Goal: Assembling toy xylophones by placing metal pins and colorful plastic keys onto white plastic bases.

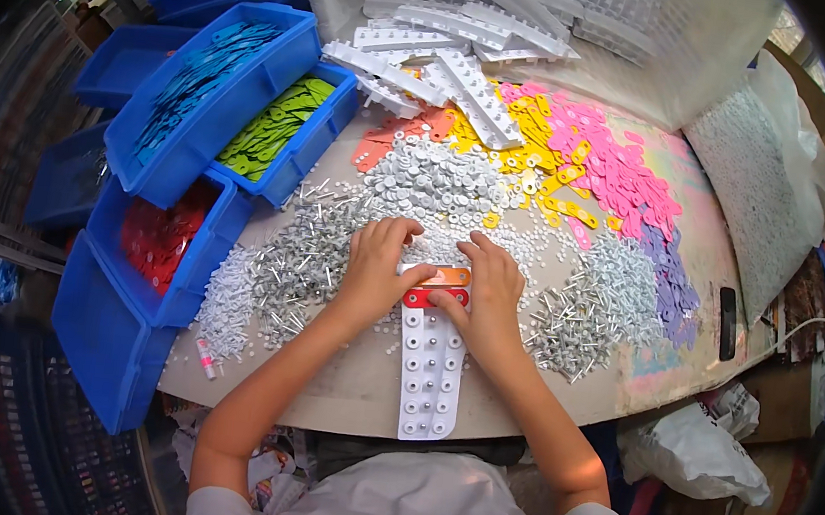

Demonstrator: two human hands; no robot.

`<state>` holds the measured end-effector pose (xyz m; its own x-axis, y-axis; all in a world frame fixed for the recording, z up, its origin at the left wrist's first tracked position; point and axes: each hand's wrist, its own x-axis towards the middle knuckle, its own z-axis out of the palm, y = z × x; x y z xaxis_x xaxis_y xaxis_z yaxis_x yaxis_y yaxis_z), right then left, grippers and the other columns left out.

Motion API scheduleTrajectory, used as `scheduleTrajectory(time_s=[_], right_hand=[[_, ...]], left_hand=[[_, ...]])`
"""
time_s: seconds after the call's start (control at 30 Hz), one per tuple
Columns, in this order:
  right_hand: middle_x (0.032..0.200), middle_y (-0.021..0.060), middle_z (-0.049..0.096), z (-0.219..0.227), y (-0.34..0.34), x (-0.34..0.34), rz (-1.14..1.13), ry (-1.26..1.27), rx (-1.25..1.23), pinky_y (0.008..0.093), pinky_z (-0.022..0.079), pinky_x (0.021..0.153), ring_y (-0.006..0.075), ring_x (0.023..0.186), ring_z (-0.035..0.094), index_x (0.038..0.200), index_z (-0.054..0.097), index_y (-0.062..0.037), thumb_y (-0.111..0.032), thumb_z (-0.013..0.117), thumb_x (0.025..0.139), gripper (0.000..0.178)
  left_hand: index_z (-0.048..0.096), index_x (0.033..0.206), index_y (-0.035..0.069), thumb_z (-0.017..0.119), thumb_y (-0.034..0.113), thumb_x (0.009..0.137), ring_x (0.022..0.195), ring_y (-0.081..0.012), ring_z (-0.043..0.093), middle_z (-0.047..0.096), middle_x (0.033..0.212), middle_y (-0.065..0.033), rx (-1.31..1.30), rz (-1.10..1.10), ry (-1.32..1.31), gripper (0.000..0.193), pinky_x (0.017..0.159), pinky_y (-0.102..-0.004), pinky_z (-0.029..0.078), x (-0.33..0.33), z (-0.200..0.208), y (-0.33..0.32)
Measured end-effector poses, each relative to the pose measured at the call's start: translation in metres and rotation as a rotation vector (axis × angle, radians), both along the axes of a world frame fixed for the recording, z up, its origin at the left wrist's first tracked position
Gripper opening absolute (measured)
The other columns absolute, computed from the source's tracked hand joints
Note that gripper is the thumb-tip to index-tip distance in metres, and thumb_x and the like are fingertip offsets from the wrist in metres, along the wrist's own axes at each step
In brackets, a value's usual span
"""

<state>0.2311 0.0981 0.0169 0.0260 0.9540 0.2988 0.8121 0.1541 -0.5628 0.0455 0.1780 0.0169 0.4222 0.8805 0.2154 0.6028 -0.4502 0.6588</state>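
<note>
A white plastic strip (431, 375) with rows of studs and round caps lies lengthwise in front of me, its near end at the table edge. Across its far end lie a red flat piece (420, 297) and, just beyond, an orange flat piece (451, 278). My left hand (371, 265) is open, its thumb at the orange piece's left end and its fingertips at the small white rings (446, 244). With fingers apart, my right hand (492, 294) is open too; its thumb rests on the red piece, and its index finger reaches toward the rings.
Loose metal pins (318, 243) lie left, more pins (576, 325) right. Grey-white discs (436, 180), yellow pieces (544, 151), pink pieces (613, 168) and purple pieces (667, 274) spread beyond. Blue bins (144, 280) line the left; white strips (456, 31) pile behind. A dark phone-like slab (726, 324) lies right.
</note>
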Motion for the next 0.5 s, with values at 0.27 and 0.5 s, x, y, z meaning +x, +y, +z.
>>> scheduleTrajectory(time_s=[0.27, 0.5], right_hand=[[0.154, 0.0148, 0.05, 0.017, -0.003, -0.001, 0.008, -0.092, -0.012, 0.0514, 0.03, 0.117, 0.0379, 0.144, 0.041, 0.136, 0.06, -0.0097, -0.024, 0.088, 0.079, 0.065], [0.144, 0.0111, 0.057, 0.063, 0.036, -0.064, 0.378, -0.031, 0.161, 0.0507, 0.035, 0.114, 0.0366, 0.138, 0.047, 0.122, 0.067, -0.0103, -0.017, 0.081, 0.088, 0.038]], left_hand=[[0.062, 0.128, 0.006, 0.079, 0.02, 0.091, 0.128, -0.0377, 0.055, 0.063, 0.131, -0.0168, 0.674, 0.271, -0.035, 0.043, 0.112, -0.0484, 0.038, -0.108, 0.095, 0.066], [0.06, 0.137, 0.009, 0.074, 0.015, 0.094, 0.117, -0.0339, 0.066, 0.066, 0.131, -0.0211, 0.01, 0.352, 0.379, 0.047, 0.098, -0.0436, 0.053, -0.345, 0.126, 0.198]])
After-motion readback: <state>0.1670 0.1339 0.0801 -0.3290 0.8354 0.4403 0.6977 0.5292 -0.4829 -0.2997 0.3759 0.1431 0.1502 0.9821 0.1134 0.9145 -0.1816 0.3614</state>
